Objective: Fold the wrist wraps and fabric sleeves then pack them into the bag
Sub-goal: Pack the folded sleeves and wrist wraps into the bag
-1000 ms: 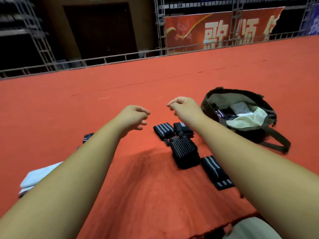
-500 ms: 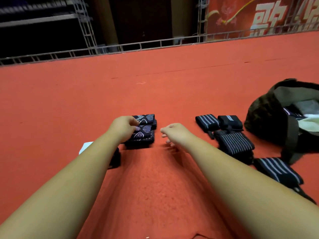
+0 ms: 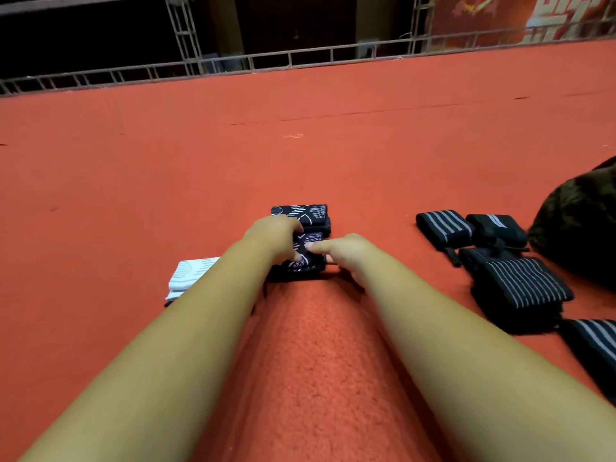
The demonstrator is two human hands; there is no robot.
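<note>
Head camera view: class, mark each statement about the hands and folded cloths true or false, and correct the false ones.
1. The left hand and right hand both hold the nearer patterned sleeve. True.
2. The white cloth lies right of the right arm. False: it lies left of the left arm.
3. The striped wraps lie on the carpet between the hands and the bag. True.
4. The second patterned sleeve is in the bag. False: it lies on the carpet, just behind the nearer one.
</note>
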